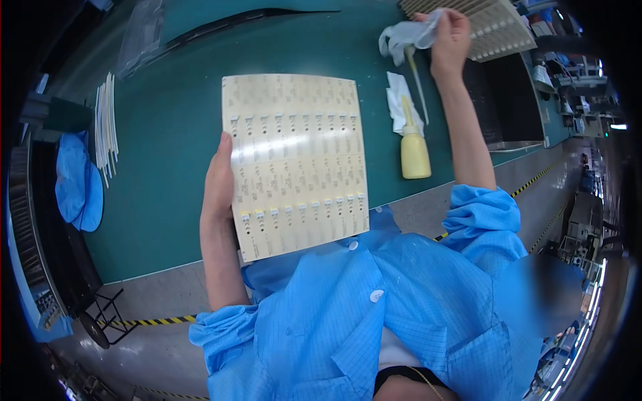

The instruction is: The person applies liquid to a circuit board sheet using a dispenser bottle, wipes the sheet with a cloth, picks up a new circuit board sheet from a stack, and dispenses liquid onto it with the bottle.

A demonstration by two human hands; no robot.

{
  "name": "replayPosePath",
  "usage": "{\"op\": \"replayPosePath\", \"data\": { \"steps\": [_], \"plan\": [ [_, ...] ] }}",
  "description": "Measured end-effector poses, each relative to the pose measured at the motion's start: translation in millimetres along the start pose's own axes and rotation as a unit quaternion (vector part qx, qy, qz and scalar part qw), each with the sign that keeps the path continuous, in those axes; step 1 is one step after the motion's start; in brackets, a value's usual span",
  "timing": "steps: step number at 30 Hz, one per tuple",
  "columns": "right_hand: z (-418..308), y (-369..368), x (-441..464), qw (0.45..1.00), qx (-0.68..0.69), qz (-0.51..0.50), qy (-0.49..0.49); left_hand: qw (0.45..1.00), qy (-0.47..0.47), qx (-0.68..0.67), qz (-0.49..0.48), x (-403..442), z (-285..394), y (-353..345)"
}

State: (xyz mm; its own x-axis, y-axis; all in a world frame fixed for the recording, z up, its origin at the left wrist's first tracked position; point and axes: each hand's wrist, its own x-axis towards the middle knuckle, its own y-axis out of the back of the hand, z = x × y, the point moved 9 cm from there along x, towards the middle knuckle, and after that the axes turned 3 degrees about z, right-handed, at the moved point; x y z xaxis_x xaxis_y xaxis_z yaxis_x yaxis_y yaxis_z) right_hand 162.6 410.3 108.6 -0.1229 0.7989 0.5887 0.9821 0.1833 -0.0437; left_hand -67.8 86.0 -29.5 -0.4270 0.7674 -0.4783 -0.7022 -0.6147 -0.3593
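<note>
My left hand (219, 177) grips the left edge of a cream-coloured circuit board panel (297, 180), thumb on its face. The panel is tilted up toward me and bears rows of small printed marks, holes and parts. At the upper right my right hand (451, 40) is closed on a white cloth (406, 37) that hangs to the left of the fingers. Below the cloth lies a thin brush-like stick (418, 83). A yellow squeeze bottle (415, 155) with a pointed nozzle is nearer to me, beside a folded white wipe (398, 100).
A rack of upright cream boards (491, 27) stands at the far right, by a black bin (511, 97). Several thin boards (105, 127) stand at the left of the green table mat (167, 134). A blue cap (79, 180) lies at the left edge.
</note>
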Motion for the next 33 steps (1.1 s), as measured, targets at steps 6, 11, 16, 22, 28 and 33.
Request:
{"op": "replayPosePath", "data": {
  "steps": [6,11,16,22,28,33],
  "plan": [
    [-52,-3,7,0.994,-0.032,0.091,0.051,0.999,0.015,0.001,-0.042,3,-5,-2],
    [-31,3,16,0.998,-0.006,0.063,0.007,1.000,0.009,-0.014,-0.026,4,-4,-1],
    [-37,-13,8,0.995,-0.095,-0.039,0.005,1.000,0.016,-0.006,-0.020,1,-3,-1],
    [4,-16,-54,0.977,-0.072,-0.151,-0.128,0.999,0.005,-0.004,-0.043,2,-2,-3],
    [26,42,-93,0.845,-0.471,-0.210,-0.141,0.945,-0.101,0.311,0.007,4,21,22],
    [20,41,-105,0.829,-0.506,-0.218,-0.094,0.714,-0.003,0.699,0.050,-4,68,-1]
  ]
}}
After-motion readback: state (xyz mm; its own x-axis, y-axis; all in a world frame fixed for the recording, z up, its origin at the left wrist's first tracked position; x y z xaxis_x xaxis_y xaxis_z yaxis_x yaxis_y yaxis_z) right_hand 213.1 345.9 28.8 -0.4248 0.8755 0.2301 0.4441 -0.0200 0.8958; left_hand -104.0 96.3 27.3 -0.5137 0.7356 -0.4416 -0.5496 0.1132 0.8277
